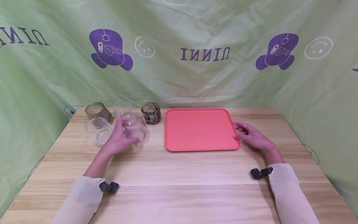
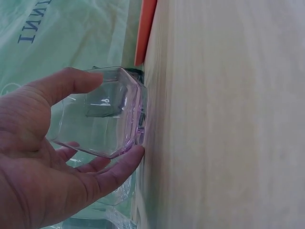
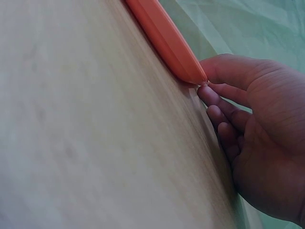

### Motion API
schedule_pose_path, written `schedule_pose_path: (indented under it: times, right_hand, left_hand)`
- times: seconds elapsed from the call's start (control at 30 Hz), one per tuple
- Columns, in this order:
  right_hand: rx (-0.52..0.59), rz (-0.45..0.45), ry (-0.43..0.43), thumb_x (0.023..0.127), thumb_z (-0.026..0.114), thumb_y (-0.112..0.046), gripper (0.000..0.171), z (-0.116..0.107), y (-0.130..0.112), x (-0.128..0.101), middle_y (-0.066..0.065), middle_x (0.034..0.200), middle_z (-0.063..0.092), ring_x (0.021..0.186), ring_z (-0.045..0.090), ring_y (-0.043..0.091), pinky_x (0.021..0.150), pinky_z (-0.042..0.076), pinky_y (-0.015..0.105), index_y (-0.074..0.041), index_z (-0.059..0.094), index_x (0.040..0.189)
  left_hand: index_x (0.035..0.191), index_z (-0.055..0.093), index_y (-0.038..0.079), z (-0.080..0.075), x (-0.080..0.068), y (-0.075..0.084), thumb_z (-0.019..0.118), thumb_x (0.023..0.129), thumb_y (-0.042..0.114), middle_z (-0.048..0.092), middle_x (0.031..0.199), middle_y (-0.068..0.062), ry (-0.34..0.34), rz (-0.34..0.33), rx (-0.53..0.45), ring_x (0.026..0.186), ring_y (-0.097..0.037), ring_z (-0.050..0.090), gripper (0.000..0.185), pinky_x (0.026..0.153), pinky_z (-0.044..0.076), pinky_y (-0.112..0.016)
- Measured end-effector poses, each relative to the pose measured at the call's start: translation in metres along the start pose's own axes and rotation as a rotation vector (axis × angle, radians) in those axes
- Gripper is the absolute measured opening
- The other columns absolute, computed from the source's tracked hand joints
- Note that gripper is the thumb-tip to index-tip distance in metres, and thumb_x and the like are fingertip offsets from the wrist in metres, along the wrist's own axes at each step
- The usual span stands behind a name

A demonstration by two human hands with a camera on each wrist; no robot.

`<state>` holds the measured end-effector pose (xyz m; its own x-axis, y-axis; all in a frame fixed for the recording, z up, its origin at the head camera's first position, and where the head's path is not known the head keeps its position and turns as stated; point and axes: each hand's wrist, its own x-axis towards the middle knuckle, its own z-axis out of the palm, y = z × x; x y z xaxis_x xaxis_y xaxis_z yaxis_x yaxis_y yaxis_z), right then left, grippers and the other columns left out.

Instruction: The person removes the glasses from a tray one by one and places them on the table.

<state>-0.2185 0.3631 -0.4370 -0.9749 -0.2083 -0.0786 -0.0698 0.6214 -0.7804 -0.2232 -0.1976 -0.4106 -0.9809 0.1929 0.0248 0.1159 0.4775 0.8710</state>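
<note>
My left hand (image 1: 122,137) spans a clear, faintly pink faceted glass (image 1: 136,130), the thumb on one side and the fingers on the other. The left wrist view shows this glass (image 2: 102,112) between thumb and fingers, close over the wooden table. At the right, my right hand (image 1: 253,136) pinches the right rim of a red rectangular tray (image 1: 199,130), which lies flat and bare. Its thumb and fingertips meet at the tray corner (image 3: 183,67) in the right wrist view.
Behind and left of the held glass stand a clear round glass (image 1: 100,132), a grey-brown glass (image 1: 98,112) and another clear glass (image 1: 123,109). A dark wavy glass (image 1: 151,114) stands between them and the tray. Green printed cloth (image 1: 204,81) hangs around the wooden table (image 1: 179,186).
</note>
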Motion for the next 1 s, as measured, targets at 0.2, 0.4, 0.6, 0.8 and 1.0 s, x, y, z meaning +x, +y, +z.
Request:
schedule_pose_path:
  times: [0.2, 0.4, 0.6, 0.8, 1.0]
  right_hand:
    - [-0.005, -0.004, 0.004, 0.1, 0.07, -0.023, 0.071, 0.0, -0.002, 0.0, 0.024, 0.145, 0.047, 0.134, 0.04, 0.041, 0.112, 0.028, 0.058, -0.001, 0.036, 0.158]
    - [-0.014, -0.025, 0.011, 0.1, 0.07, -0.023, 0.069, 0.002, -0.001, 0.003, 0.022, 0.143, 0.05, 0.13, 0.043, 0.037, 0.109, 0.031, 0.053, -0.001, 0.038, 0.157]
    - [-0.032, -0.027, 0.032, 0.1, 0.069, -0.024, 0.068, 0.004, -0.002, 0.005, 0.021, 0.14, 0.053, 0.127, 0.046, 0.035, 0.106, 0.034, 0.05, -0.001, 0.04, 0.156]
    - [-0.018, -0.006, 0.062, 0.101, 0.068, -0.025, 0.073, 0.006, -0.004, 0.002, 0.022, 0.14, 0.053, 0.124, 0.049, 0.034, 0.106, 0.036, 0.049, 0.001, 0.031, 0.158]
    - [0.01, 0.018, 0.135, 0.104, 0.064, -0.027, 0.079, 0.006, -0.011, -0.002, 0.028, 0.149, 0.043, 0.131, 0.045, 0.045, 0.11, 0.034, 0.062, -0.003, 0.017, 0.163]
  left_hand:
    - [0.156, 0.013, 0.0, -0.001, -0.002, 0.005, 0.089, 0.079, 0.013, 0.027, 0.151, -0.034, 0.031, 0.029, 0.055, 0.132, -0.053, 0.038, 0.109, 0.11, 0.033, -0.066]
    - [0.157, 0.015, 0.0, -0.006, -0.007, 0.019, 0.088, 0.082, 0.026, 0.025, 0.153, -0.033, 0.106, 0.09, 0.174, 0.139, -0.054, 0.031, 0.108, 0.111, 0.028, -0.07]
    - [0.161, 0.015, 0.007, -0.005, -0.011, 0.035, 0.084, 0.087, 0.032, 0.02, 0.162, -0.023, 0.134, 0.138, 0.215, 0.147, -0.048, 0.023, 0.104, 0.112, 0.026, -0.071]
    - [0.16, 0.023, 0.009, 0.008, -0.008, 0.049, 0.082, 0.089, 0.029, 0.02, 0.162, -0.02, 0.159, 0.255, 0.249, 0.147, -0.044, 0.023, 0.095, 0.114, 0.024, -0.07]
    - [0.158, 0.031, 0.008, 0.024, -0.005, 0.065, 0.083, 0.087, 0.024, 0.022, 0.164, -0.017, 0.171, 0.367, 0.333, 0.15, -0.039, 0.018, 0.089, 0.115, 0.019, -0.07]
